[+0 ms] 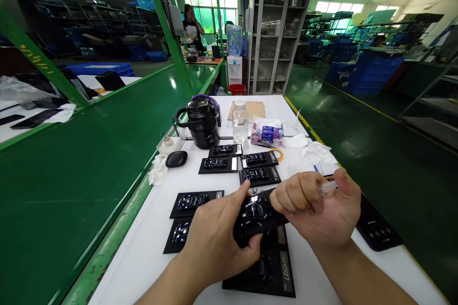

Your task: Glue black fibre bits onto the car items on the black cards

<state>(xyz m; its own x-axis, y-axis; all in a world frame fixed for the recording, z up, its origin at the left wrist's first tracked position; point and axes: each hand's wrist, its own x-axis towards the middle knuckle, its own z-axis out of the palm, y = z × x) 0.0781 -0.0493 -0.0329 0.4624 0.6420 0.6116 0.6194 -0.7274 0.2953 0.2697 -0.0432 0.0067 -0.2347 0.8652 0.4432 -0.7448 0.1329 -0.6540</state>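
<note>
Cards (196,202) of black carbon-weave lay on our white table (150,247), left to right: two at the left edge, then four in a cluster behind our hands. Our left hand (214,240) was closed around one card (258,219), lifted just above the table at centre, thumb beneath, fingers on top. Our right hand (318,212) met the card's right end, its thumb and forefinger pinching a small clear tube (327,188). A black device (379,228) lay at far right.
</note>
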